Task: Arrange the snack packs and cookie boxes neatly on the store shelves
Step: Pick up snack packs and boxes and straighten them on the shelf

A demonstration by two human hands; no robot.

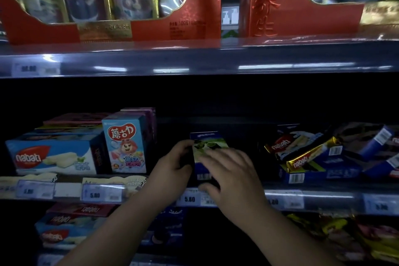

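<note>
A dark blue cookie box [208, 143] with a green picture stands upright at the middle of the middle shelf [323, 195]. My left hand [174, 163] grips its left side. My right hand [232, 174] lies flat against its front and lower right, fingers spread. To the left stand a light blue cartoon box [126, 147] and a flat nabati wafer box [54, 154]. On the right, nabati wafer packs [302, 153] lie in a loose heap over blue boxes.
Large red gift boxes [112, 2] fill the top shelf. Price tags [101, 193] line the middle shelf edge. The lower shelf holds more nabati boxes [64, 229] at left and yellow snack bags [345, 235] at right. A dark gap lies behind the held box.
</note>
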